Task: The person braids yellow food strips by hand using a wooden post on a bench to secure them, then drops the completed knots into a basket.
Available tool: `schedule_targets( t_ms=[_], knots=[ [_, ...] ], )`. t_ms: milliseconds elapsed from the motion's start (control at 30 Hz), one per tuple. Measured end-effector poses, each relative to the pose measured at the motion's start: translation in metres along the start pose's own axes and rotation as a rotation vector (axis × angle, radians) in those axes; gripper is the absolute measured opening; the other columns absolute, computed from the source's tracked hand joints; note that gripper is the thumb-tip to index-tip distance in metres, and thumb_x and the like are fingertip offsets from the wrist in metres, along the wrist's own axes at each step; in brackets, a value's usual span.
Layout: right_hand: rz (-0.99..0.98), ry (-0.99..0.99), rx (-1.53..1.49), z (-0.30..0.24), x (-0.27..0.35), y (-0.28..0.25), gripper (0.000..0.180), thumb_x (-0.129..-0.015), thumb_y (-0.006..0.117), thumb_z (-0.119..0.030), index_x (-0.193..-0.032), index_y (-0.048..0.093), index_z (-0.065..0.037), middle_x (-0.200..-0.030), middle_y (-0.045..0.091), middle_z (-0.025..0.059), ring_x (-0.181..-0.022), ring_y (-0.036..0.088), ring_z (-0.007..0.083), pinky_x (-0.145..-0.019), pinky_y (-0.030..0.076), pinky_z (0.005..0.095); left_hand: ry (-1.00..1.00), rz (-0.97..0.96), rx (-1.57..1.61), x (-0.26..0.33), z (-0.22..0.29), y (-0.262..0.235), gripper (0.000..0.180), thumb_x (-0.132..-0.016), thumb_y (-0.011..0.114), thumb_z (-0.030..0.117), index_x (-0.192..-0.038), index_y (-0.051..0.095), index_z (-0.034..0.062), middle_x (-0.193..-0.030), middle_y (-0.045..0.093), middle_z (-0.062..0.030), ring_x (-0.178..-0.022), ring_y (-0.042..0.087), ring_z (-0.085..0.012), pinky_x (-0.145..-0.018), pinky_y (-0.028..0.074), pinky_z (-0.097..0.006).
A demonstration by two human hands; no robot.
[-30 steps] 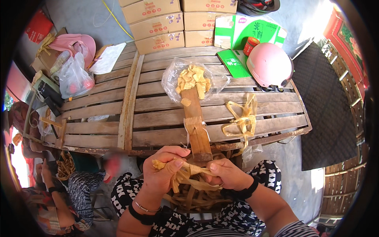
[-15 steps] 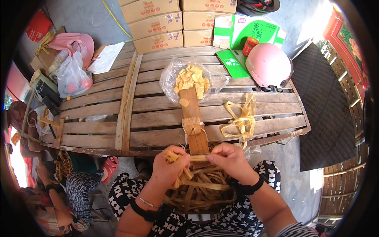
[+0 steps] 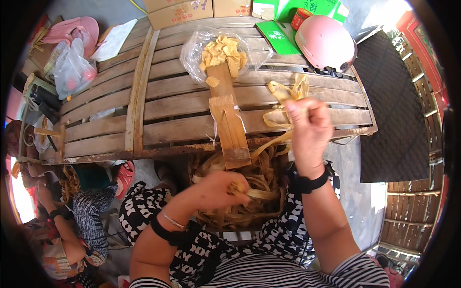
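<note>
My left hand (image 3: 218,189) is closed around a folded bunch of flat tan strips (image 3: 237,188), one end sticking out to the right. Below and behind it, a heap of similar strips (image 3: 261,211) fills a container between my knees. My right hand (image 3: 311,127) is raised over the table's near edge, fingers curled and slightly blurred, so what they grip is unclear. Beside it lies a yellow tangle of strips (image 3: 277,117), and a strip (image 3: 271,143) slants from under the hand toward the heap. A wooden board (image 3: 232,137) with a tied-on block juts over the edge.
On the slatted table (image 3: 177,122), a clear plastic bag (image 3: 192,60) holds cut yellow pieces (image 3: 223,52). A pink helmet (image 3: 324,43), red tin (image 3: 301,19) and green carton (image 3: 278,37) stand far right. Bags and a pink cap (image 3: 79,31) lie left. Another person (image 3: 62,235) sits at lower left.
My right hand has left the strip beside my left hand and risen up and right to the tangle. My left hand has turned and shifted slightly right; the view has tipped lower.
</note>
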State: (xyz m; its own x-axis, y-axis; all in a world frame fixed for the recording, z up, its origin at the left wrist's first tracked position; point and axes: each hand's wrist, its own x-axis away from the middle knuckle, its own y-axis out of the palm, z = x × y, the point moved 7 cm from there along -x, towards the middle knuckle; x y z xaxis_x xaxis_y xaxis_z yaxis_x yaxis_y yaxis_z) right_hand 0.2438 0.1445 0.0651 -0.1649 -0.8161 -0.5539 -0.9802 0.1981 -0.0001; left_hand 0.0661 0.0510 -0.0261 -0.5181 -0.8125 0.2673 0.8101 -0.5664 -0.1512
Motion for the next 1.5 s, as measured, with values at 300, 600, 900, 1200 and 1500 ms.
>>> schedule_targets(
  t_ms=[300, 600, 900, 1200, 1500],
  knots=[
    [-0.068, 0.331, -0.326, -0.005, -0.009, -0.001, 0.017, -0.093, 0.067, -0.015, -0.083, 0.053, -0.011, -0.065, 0.043, -0.0061, -0.054, 0.032, 0.004, -0.05, 0.026, 0.0208, 0.087, 0.264, -0.239, -0.046, -0.038, 0.061, 0.042, -0.082, 0.074, 0.035, -0.108, 0.061, 0.0045, -0.107, 0.063, -0.0179, -0.097, 0.062, -0.0376, -0.082, 0.05, -0.042],
    [-0.659, 0.126, 0.043, -0.02, 0.033, 0.033, 0.017, -0.078, 0.079, -0.004, -0.078, 0.063, -0.009, -0.073, 0.061, 0.0003, -0.062, 0.058, 0.0103, -0.055, 0.046, 0.0239, 0.415, 0.56, -0.29, 0.02, 0.061, -0.016, 0.018, -0.083, 0.057, 0.001, -0.1, 0.064, 0.0037, -0.09, 0.065, -0.0145, -0.078, 0.064, -0.0199, -0.07, 0.051, -0.031],
    [-0.987, -0.327, 0.003, -0.056, 0.07, 0.068, 0.014, -0.079, 0.075, -0.013, -0.078, 0.062, -0.011, -0.07, 0.06, 0.0033, -0.059, 0.061, 0.023, -0.052, 0.048, 0.0314, -0.148, 0.204, 0.664, 0.006, 0.004, -0.004, 0.021, -0.094, 0.063, 0.015, -0.11, 0.066, 0.0027, -0.099, 0.069, -0.0031, -0.081, 0.063, -0.01, -0.073, 0.052, -0.024],
    [-0.847, 0.422, -0.133, -0.013, 0.058, 0.051, 0.015, -0.094, 0.064, -0.014, -0.086, 0.067, -0.002, -0.072, 0.064, 0.0033, -0.06, 0.058, 0.0093, -0.052, 0.044, 0.0245, 0.249, -0.015, -0.016, 0.027, 0.068, -0.012, 0.055, -0.084, 0.073, 0.019, -0.136, 0.057, 0.0181, -0.088, 0.067, -0.0031, -0.07, 0.062, -0.0152, -0.062, 0.048, -0.028],
    [-0.937, 1.595, -0.854, 0.008, 0.159, 0.07, 0.014, -0.095, 0.059, -0.019, -0.098, 0.063, -0.006, -0.07, 0.061, 0.0017, -0.049, 0.049, 0.0078, -0.041, 0.03, 0.0195, 0.571, 0.302, -0.632, 0.023, 0.053, -0.022, 0.046, -0.074, 0.078, 0.019, -0.119, 0.068, 0.0168, -0.074, 0.056, -0.002, -0.061, 0.055, -0.0239, -0.063, 0.047, -0.037]
  ],
)
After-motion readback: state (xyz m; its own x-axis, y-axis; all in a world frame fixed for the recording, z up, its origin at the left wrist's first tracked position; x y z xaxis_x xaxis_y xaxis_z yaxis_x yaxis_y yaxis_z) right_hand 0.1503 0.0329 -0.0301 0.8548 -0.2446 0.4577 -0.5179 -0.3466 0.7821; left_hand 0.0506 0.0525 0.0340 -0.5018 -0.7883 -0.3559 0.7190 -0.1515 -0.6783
